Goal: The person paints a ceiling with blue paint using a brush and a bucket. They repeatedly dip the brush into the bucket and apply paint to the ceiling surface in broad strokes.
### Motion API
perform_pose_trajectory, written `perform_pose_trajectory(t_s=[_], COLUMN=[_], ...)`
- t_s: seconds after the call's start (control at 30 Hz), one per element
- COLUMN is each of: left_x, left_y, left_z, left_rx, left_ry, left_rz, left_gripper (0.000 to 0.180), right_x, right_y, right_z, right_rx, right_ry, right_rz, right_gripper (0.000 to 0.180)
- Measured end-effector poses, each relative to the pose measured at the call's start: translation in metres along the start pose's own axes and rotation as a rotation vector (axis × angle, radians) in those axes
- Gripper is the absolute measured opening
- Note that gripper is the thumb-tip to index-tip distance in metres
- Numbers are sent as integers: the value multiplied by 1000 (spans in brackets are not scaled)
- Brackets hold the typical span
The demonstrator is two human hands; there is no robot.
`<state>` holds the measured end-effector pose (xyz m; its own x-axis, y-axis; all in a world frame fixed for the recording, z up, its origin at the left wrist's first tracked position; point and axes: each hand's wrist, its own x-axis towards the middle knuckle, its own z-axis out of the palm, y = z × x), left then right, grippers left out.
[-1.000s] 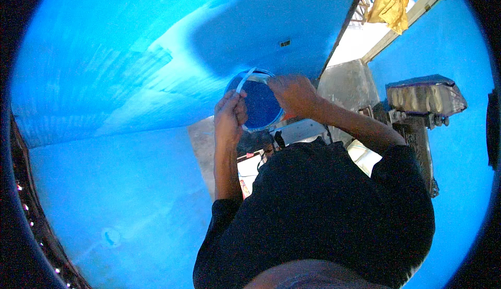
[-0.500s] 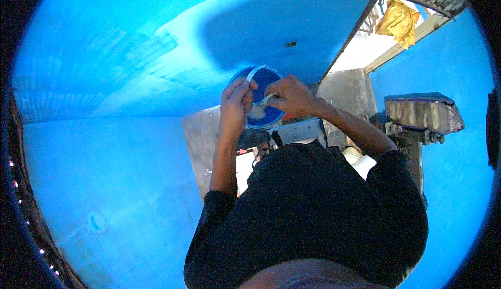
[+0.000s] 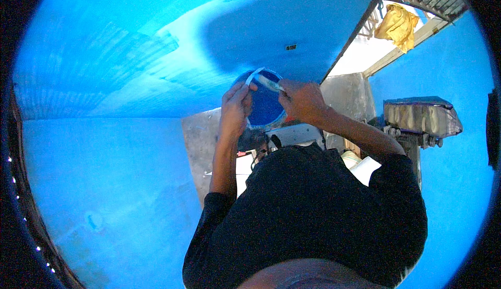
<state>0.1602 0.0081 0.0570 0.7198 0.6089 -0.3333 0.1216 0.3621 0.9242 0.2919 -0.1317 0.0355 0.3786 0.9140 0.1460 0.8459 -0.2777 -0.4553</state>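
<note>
My left hand (image 3: pixel 236 110) is closed around the pale strap-like handle (image 3: pixel 253 75) of a round bucket (image 3: pixel 260 126). Deep blue paint (image 3: pixel 266 106) shows inside the bucket, which hangs in front of my chest against the blue wall. In my closed right hand (image 3: pixel 302 101) is a paintbrush (image 3: pixel 268 83) with a pale, blue-smeared head. Its head points up and left over the bucket's far part, close to the handle. The fingers hide most of the brush's grip.
A blue wall (image 3: pixel 115 169) fills the left, with lighter, streaky patches. At the upper right, a yellow cloth (image 3: pixel 399 28) hangs in a bright opening. To the right, a plastic-wrapped bundle (image 3: pixel 421 116) rests on a support. A grey surface (image 3: pixel 195 135) lies below the bucket.
The brush head has swung from the bucket's near left part up to its far part. My right hand has shifted slightly right and nearer; my left hand holds nearly still.
</note>
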Motion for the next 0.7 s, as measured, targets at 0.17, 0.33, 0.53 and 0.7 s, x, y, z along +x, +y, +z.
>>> perform_pose_trajectory(t_s=[0.17,0.33,0.53,0.7], left_x=[8,8,2,-3], left_y=[-4,-9,-12,-13], left_z=[2,0,-4,-7], left_rx=[-66,-51,-52,-11], left_ry=[-25,-28,-7,-12], left_rz=[-12,41,-12,-36], left_gripper=[17,17,17,19], right_x=[13,34,24,19], right_y=[16,17,16,21], right_z=[14,4,21,36], right_rx=[378,662,54,-27], right_ry=[-35,-542,-154,77], right_rz=[-61,176,-165,-186], right_gripper=[24,24,25,32])
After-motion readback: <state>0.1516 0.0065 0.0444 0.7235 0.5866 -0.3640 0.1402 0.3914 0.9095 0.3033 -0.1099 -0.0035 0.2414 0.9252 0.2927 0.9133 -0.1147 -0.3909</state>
